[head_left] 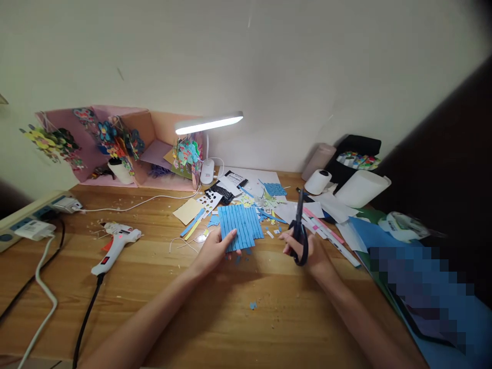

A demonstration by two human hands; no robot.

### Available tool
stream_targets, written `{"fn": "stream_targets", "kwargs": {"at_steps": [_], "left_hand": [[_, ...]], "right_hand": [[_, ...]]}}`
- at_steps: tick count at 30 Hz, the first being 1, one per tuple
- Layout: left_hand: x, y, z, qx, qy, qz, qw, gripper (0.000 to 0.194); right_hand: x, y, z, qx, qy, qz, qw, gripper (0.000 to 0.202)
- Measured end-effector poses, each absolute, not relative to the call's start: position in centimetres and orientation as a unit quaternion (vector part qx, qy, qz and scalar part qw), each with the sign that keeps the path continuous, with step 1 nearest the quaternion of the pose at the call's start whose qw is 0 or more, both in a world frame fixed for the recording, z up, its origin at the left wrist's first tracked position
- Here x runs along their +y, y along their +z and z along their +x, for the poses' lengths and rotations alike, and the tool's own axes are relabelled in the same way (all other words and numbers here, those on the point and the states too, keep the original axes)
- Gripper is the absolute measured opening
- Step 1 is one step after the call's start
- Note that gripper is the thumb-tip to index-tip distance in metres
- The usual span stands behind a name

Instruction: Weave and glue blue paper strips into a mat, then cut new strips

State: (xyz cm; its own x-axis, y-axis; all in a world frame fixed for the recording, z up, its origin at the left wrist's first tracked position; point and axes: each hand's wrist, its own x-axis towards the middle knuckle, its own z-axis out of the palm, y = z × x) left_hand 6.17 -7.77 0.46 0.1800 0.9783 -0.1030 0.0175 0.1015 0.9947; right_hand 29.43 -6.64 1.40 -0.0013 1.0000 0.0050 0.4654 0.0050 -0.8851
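Note:
My left hand (215, 248) grips a blue ridged paper panel (235, 225) by its lower edge, thumb across the front. The panel is made of upright strips, and a second blue piece (257, 223) shows at its right side; I cannot tell whether the two are joined. My right hand (303, 251) holds black-handled scissors (299, 225), blades pointing up and away from the panel. The blades look closed. Beneath and behind the panel lie blue, yellow and white paper scraps (269, 205). A small blue scrap (252, 306) rests on the wooden table nearer to me.
A hot glue gun (113, 251) with a black cord lies left, near a power strip (26, 220). Pink boxes (165, 120) with paper flowers and a lit lamp (209, 123) stand behind. White rolls (359, 188) and blue sheets (365, 233) are at right.

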Motion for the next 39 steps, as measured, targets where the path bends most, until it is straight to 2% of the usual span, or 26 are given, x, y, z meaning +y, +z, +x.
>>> {"fn": "stream_targets", "kwargs": {"at_steps": [4, 6, 9, 11, 15, 19, 26, 29, 35, 39], "left_hand": [[-8.0, 0.2, 6.3, 0.481, 0.428, 0.517, 0.564, 0.032], [-8.1, 0.1, 6.4, 0.480, 0.430, 0.515, 0.565, 0.033], [-8.5, 0.1, 6.8, 0.476, 0.417, 0.509, 0.583, 0.036], [-8.9, 0.2, 7.1, 0.477, 0.398, 0.506, 0.599, 0.038], [-9.3, 0.4, 7.1, 0.495, 0.400, 0.500, 0.587, 0.047], [-8.7, 0.4, 6.4, 0.503, 0.463, 0.477, 0.552, 0.047], [-7.7, -0.1, 5.5, 0.524, 0.476, 0.442, 0.550, 0.040], [-8.1, 0.1, 5.8, 0.516, 0.451, 0.458, 0.566, 0.041], [-9.5, 0.7, 7.0, 0.471, 0.315, 0.542, 0.620, 0.029], [-9.4, 1.0, 6.8, 0.503, 0.359, 0.546, 0.566, 0.031]], "right_hand": [[-6.4, 0.9, 25.6, -0.553, 0.534, -0.532, 0.356, 0.036], [-6.9, 0.0, 24.5, -0.523, 0.583, -0.504, 0.363, 0.035], [-8.0, -1.2, 23.9, -0.473, 0.622, -0.463, 0.418, 0.038], [-8.5, -1.6, 24.0, -0.442, 0.626, -0.459, 0.450, 0.041], [-8.9, -1.7, 24.7, -0.422, 0.628, -0.468, 0.456, 0.042], [-8.9, -2.1, 25.2, -0.443, 0.645, -0.455, 0.427, 0.042], [-9.5, -2.3, 25.2, -0.475, 0.655, -0.445, 0.384, 0.040], [-9.6, -2.0, 25.0, -0.468, 0.650, -0.453, 0.391, 0.041], [-9.5, -1.5, 24.8, -0.437, 0.632, -0.471, 0.433, 0.038], [-9.9, -1.2, 24.3, -0.378, 0.691, -0.446, 0.425, 0.047]]}}
